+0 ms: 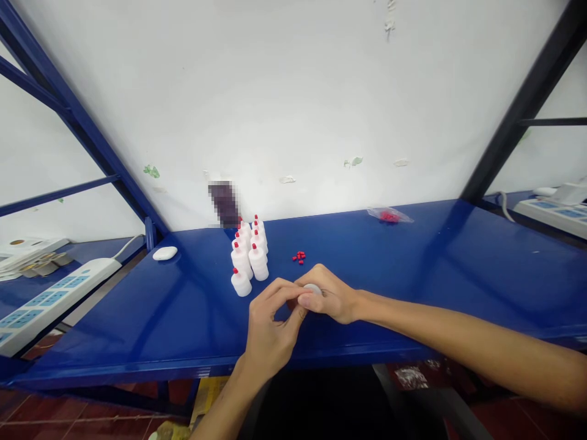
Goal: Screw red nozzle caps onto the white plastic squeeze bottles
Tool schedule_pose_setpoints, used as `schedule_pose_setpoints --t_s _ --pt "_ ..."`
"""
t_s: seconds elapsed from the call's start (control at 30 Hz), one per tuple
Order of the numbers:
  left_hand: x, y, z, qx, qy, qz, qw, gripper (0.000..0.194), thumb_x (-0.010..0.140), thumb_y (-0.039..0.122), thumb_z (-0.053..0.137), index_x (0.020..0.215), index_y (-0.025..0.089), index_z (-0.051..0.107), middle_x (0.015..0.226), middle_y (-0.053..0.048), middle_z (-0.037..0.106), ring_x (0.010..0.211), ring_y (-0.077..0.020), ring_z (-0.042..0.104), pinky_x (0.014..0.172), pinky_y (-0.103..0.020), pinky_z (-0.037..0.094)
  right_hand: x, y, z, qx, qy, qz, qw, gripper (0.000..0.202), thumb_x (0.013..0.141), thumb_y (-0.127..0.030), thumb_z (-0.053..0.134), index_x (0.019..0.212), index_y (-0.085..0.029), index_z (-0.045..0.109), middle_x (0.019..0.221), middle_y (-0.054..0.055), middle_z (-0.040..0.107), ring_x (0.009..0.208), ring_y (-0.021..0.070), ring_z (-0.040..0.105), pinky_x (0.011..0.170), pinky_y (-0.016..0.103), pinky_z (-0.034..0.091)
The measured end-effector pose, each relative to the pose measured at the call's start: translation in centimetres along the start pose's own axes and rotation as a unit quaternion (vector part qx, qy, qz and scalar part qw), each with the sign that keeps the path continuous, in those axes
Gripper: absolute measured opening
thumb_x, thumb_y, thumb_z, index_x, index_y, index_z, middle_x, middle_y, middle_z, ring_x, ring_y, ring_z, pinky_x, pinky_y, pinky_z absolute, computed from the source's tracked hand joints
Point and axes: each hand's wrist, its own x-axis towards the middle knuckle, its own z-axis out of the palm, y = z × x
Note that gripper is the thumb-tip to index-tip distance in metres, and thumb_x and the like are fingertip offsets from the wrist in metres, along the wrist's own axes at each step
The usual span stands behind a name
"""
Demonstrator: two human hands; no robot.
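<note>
Over the front part of the blue table, both my hands meet. My right hand (332, 294) is closed round a small white bottle (312, 288), of which only a rounded white end shows between the fingers. My left hand (273, 321) reaches in from the left, its thumb and fingers bent together against the right hand; what they pinch is hidden. Just beyond lie several small red caps (300, 256) in a loose cluster. To the left, white squeeze bottles (258, 264) with red-capped tips stand upright in two rows.
The blue table (367, 256) runs back to a white wall. A clear bag of red caps (389, 216) lies at the back right. At left are a white oval object (165, 253) and a power strip (55, 299). Blue frame posts (87, 128) rise at the sides.
</note>
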Motion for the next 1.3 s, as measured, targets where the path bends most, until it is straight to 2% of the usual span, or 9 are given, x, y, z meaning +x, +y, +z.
schedule_pose_setpoints --t_s 0.1,0.23,0.37,0.6,0.8,0.93,1.07,1.17,1.3 --pt "0.8 -0.2 -1.8 0.047 0.061 -0.001 0.997 0.006 0.085 0.020 0.065 0.085 0.019 0.071 0.081 -0.002 0.066 0.072 -0.0121 0.060 0.067 -0.022 0.048 0.1 0.1 -0.1 0.059 0.008 0.000 0.998 0.047 0.086 -0.057 0.047 0.061 -0.018 0.043 0.060 -0.004 0.038 0.056 0.0094 0.033 0.054 0.025 0.027" --pt "2.0 -1.8 -6.6 0.087 0.220 -0.065 0.970 0.014 0.083 0.031 0.067 0.085 0.018 0.070 0.082 -0.001 0.064 0.069 -0.0120 0.057 0.061 -0.021 0.047 0.3 0.5 0.0 0.133 0.047 0.018 0.990 0.044 0.092 -0.048 0.039 0.064 -0.016 0.051 0.062 0.000 0.050 0.059 0.0117 0.044 0.058 0.026 0.033" --pt "2.4 -3.9 -9.7 0.155 0.156 -0.137 0.966 0.025 0.083 0.039 0.065 0.095 0.019 0.072 0.081 -0.001 0.065 0.068 -0.0123 0.056 0.063 -0.022 0.045 0.5 0.6 0.3 0.170 0.062 0.048 0.982 0.038 0.091 -0.042 0.041 0.066 -0.016 0.053 0.060 0.001 0.053 0.058 0.0122 0.047 0.058 0.026 0.034" --pt "2.4 -4.6 -9.5 0.223 0.051 -0.155 0.961 0.034 0.086 0.042 0.060 0.111 0.020 0.067 0.059 0.006 0.047 0.052 -0.0095 0.041 0.054 -0.022 0.036 0.1 1.0 0.6 0.189 0.101 0.050 0.976 0.039 0.090 -0.043 0.042 0.064 -0.016 0.053 0.054 0.000 0.052 0.053 0.0120 0.048 0.054 0.025 0.035" --pt "2.0 -2.5 -8.1 0.214 0.192 -0.088 0.954 0.023 0.088 0.032 0.056 0.103 0.019 0.068 0.055 0.007 0.039 0.049 -0.0083 0.036 0.050 -0.020 0.033 -0.3 1.0 0.7 0.146 0.037 0.028 0.988 0.043 0.091 -0.049 0.047 0.064 -0.016 0.053 0.059 0.000 0.053 0.060 0.0129 0.052 0.062 0.026 0.039" --pt "1.0 -0.8 -5.3 0.210 0.041 -0.030 0.976 0.019 0.091 0.028 0.053 0.096 0.018 0.069 0.059 0.005 0.054 0.049 -0.0076 0.045 0.052 -0.019 0.038 -0.6 0.6 0.6 0.052 -0.004 0.023 0.998 0.045 0.088 -0.053 0.051 0.063 -0.016 0.053 0.062 -0.001 0.052 0.058 0.0109 0.046 0.058 0.024 0.035" --pt "1.6 -1.0 -2.3 0.229 -0.091 -0.053 0.968 0.024 0.096 0.024 0.044 0.106 0.019 0.066 0.084 -0.001 0.069 0.068 -0.0117 0.062 0.068 -0.022 0.048 -1.1 0.6 1.0 -0.074 -0.015 -0.053 0.996 0.039 0.081 -0.050 0.058 0.061 -0.017 0.051 0.062 -0.002 0.051 0.056 0.0099 0.044 0.058 0.024 0.034" --pt "3.6 -2.7 -0.5 0.347 -0.194 -0.064 0.915 0.033 0.098 0.019 0.037 0.122 0.014 0.058 0.103 -0.010 0.069 0.093 -0.0215 0.066 0.082 -0.033 0.050 -1.4 0.9 1.5 -0.136 -0.026 -0.087 0.987 0.038 0.076 -0.050 0.061 0.060 -0.018 0.050 0.058 -0.003 0.052 0.054 0.0097 0.043 0.059 0.025 0.034" --pt "6.9 -4.7 1.4 0.484 -0.274 -0.108 0.824 0.033 0.097 0.017 0.034 0.120 0.007 0.055 0.097 -0.017 0.068 0.086 -0.0285 0.068 0.071 -0.036 0.051 -1.4 0.9 1.5 -0.156 -0.017 -0.081 0.984 0.038 0.081 -0.050 0.054 0.060 -0.019 0.048 0.054 -0.004 0.049 0.050 0.0094 0.041 0.055 0.024 0.033"
